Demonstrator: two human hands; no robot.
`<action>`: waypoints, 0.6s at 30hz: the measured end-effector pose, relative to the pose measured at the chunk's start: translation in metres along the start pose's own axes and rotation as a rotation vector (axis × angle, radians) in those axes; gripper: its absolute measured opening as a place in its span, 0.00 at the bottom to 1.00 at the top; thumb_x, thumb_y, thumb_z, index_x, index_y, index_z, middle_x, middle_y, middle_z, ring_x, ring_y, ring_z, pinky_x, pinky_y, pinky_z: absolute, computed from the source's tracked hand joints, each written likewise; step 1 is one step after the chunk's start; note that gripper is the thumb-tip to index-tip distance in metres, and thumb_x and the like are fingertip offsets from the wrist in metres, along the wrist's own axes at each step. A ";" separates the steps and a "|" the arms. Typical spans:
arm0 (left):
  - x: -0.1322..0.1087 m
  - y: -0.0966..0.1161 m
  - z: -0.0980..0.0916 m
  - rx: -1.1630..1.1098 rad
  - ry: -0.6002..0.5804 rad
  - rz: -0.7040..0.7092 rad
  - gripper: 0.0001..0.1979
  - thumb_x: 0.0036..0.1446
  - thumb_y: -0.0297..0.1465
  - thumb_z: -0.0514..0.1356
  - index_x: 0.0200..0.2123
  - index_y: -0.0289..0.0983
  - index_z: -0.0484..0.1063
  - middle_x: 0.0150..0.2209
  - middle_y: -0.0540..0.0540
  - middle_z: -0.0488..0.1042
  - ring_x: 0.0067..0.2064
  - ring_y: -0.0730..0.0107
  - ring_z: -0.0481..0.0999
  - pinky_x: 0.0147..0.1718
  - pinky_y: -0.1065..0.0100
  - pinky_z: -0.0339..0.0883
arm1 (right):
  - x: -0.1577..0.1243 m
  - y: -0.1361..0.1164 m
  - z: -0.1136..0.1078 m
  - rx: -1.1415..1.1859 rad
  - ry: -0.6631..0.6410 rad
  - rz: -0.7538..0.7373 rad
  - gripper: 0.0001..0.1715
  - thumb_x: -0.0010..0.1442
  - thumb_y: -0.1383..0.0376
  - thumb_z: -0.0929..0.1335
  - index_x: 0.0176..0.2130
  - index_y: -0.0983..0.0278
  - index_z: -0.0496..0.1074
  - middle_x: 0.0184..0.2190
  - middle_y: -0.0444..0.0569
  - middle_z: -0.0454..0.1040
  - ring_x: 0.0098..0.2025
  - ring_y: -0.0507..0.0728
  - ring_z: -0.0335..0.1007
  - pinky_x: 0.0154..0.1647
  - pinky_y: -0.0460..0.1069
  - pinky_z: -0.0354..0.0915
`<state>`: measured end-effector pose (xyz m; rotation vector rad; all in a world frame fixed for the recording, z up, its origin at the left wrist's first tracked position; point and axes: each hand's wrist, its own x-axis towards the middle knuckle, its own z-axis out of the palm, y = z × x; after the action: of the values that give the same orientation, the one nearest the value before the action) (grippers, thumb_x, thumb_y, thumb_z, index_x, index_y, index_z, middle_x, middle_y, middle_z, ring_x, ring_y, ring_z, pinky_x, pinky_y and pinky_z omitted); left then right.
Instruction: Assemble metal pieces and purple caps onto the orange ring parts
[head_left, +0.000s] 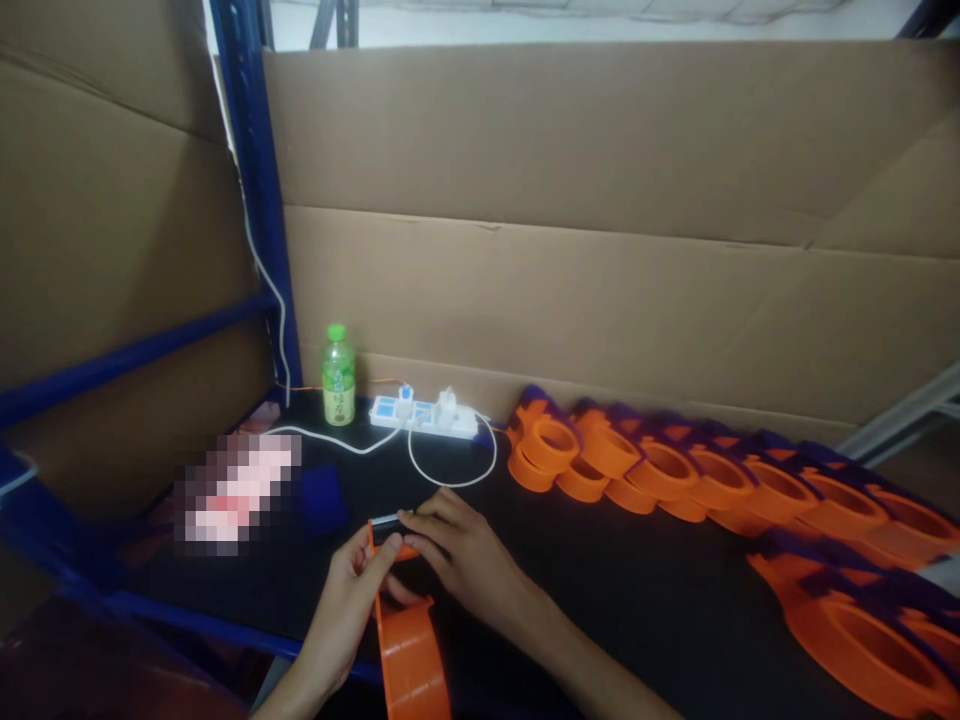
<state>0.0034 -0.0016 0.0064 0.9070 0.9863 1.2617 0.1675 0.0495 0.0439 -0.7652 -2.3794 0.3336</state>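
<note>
An orange plastic tape dispenser [412, 655] is held near the table's front edge, its round hub hanging downward. My left hand [356, 575] is closed around its upper end, the thumb lying against a dark piece there. At that end a toothed metal blade strip [385, 519] points up and away. My right hand [461, 545] reaches over from the right, its fingertips pinched at the dark part beside the blade. What exactly lies under those fingertips is hidden.
Several orange and purple tape dispensers [667, 468] stand in stacked rows at the right, with more [870, 645] nearer me. A white power strip [424, 414] with cables and a green-capped bottle [339, 378] stand at the back. A blue block [324, 499] sits left of my hands.
</note>
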 end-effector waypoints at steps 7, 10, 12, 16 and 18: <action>-0.003 0.007 0.002 -0.186 0.076 -0.125 0.20 0.58 0.44 0.59 0.47 0.36 0.67 0.25 0.45 0.80 0.20 0.67 0.77 0.22 0.70 0.68 | 0.008 0.009 -0.014 -0.006 -0.020 0.103 0.18 0.69 0.63 0.62 0.56 0.56 0.70 0.41 0.47 0.77 0.41 0.52 0.73 0.43 0.47 0.70; -0.004 0.010 0.001 -0.244 0.101 -0.151 0.19 0.56 0.44 0.61 0.45 0.37 0.67 0.36 0.39 0.82 0.21 0.66 0.78 0.21 0.68 0.70 | 0.021 0.042 -0.028 -0.420 -0.045 0.413 0.16 0.70 0.61 0.60 0.52 0.55 0.73 0.46 0.46 0.77 0.47 0.52 0.73 0.47 0.46 0.68; -0.006 0.013 0.002 -0.264 0.123 -0.158 0.18 0.56 0.43 0.61 0.43 0.37 0.67 0.37 0.39 0.82 0.20 0.67 0.77 0.21 0.67 0.69 | 0.029 0.068 -0.035 -0.551 -0.041 0.533 0.16 0.68 0.63 0.63 0.52 0.63 0.73 0.50 0.54 0.75 0.52 0.59 0.71 0.51 0.52 0.67; -0.010 0.020 0.004 -0.270 0.107 -0.168 0.17 0.58 0.44 0.60 0.41 0.36 0.67 0.32 0.42 0.82 0.18 0.69 0.75 0.22 0.66 0.70 | 0.035 0.111 -0.037 -0.704 -0.089 0.693 0.18 0.66 0.63 0.66 0.53 0.68 0.69 0.50 0.57 0.72 0.49 0.61 0.71 0.48 0.57 0.70; -0.010 0.021 0.004 -0.269 0.097 -0.168 0.17 0.58 0.44 0.59 0.41 0.37 0.67 0.31 0.42 0.81 0.17 0.70 0.74 0.22 0.66 0.71 | 0.034 0.122 -0.033 -0.745 -0.127 0.731 0.19 0.66 0.60 0.67 0.54 0.66 0.68 0.51 0.54 0.70 0.48 0.59 0.71 0.47 0.58 0.70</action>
<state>0.0002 -0.0097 0.0284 0.5481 0.9212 1.2675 0.2203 0.1688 0.0370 -2.0076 -2.2356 -0.2623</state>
